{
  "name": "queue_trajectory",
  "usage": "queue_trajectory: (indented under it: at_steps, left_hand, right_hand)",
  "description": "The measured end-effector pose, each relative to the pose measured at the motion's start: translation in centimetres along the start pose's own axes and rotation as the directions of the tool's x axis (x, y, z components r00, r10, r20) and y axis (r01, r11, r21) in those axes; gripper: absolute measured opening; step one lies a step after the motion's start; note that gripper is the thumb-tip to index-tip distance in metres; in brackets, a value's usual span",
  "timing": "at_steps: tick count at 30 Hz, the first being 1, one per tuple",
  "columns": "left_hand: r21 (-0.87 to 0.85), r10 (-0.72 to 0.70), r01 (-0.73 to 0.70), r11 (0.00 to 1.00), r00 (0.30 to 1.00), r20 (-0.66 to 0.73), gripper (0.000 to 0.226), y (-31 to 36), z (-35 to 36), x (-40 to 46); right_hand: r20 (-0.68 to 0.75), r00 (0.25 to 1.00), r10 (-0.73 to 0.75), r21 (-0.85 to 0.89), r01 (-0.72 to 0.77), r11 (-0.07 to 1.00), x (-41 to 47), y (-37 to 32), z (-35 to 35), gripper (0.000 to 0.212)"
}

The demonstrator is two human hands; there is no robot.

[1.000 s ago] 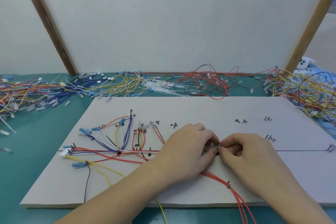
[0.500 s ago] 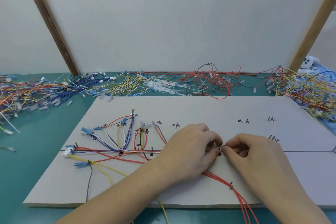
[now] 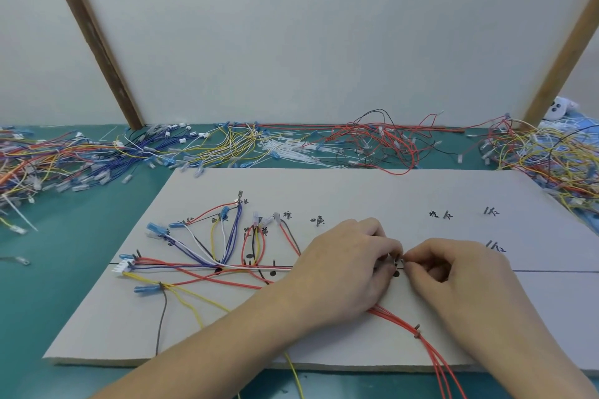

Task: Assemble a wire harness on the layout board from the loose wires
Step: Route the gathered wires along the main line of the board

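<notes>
Head view: my left hand (image 3: 346, 266) and right hand (image 3: 453, 272) pinch something tiny on the layout board (image 3: 389, 194); red wires (image 3: 398, 321) look limp, so I'd grip near terminals.

grey layout board (image 3: 372, 191) with black marker scribbles, sitting on a teal table (image 3: 64, 269). loose wires (image 3: 227, 146) everywhere: red, yellow, blue, purple, white, black. brown wooden struts (image 3: 94, 39).

My teal-topped bench (image 3: 74, 275) runs back to a plain white wall panel (image 3: 324, 36) framed by two slanting brown wooden battens (image 3: 94, 39).
</notes>
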State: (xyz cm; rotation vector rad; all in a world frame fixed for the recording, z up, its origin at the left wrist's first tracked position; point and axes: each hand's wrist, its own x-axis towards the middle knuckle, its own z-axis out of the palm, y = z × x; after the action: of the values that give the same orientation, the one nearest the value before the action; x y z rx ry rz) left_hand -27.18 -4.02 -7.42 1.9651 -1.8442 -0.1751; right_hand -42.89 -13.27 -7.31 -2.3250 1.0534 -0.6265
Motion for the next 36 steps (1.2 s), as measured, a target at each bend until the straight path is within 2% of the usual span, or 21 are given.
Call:
queue_trajectory:
  at_steps: [6, 11, 20, 29, 32, 36]
  left_hand:
    - [-0.012, 0.005, -0.005, 1.000, 1.000, -0.008, 0.022, -0.1, -0.1, 0.1]
    - [-0.002, 0.021, -0.021, 1.000, 1.000, 0.009, 0.021, -0.1, -0.1, 0.2]
    - [0.013, 0.030, -0.030, 0.999, 0.999, 0.030, 0.017, 0.1, -0.4, 0.4]
    - [-0.049, -0.015, 0.014, 0.999, 1.000, -0.002, 0.021, 0.4, -0.6, 0.4]
    - [-0.076, -0.055, 0.058, 0.995, 0.998, 0.035, 0.022, 0.6, -1.2, 0.6]
    - [-0.066, -0.039, 0.046, 0.997, 0.995, 0.096, 0.023, 0.7, -3.1, 0.6]
  right_hand:
    - [-0.020, 0.999, -0.044, -0.001, 0.044, 0.999, -0.1, 0.6, 0.1, 0.030]
    - [-0.024, 0.996, -0.090, 0.047, 0.091, 0.995, -0.2, 0.8, -0.1, 0.024]
    - [-0.013, 0.993, -0.120, 0.059, 0.120, 0.991, 0.0, 1.1, 0.0, 0.026]
    - [-0.016, 0.996, -0.085, 0.047, 0.085, 0.995, -0.4, 0.5, 0.2, 0.023]
    - [-0.033, 0.998, -0.060, 0.079, 0.063, 0.995, -0.4, 0.4, 0.3, 0.022]
    - [-0.047, 0.999, -0.011, 0.156, 0.018, 0.988, -0.3, 0.6, 0.2, 0.022]
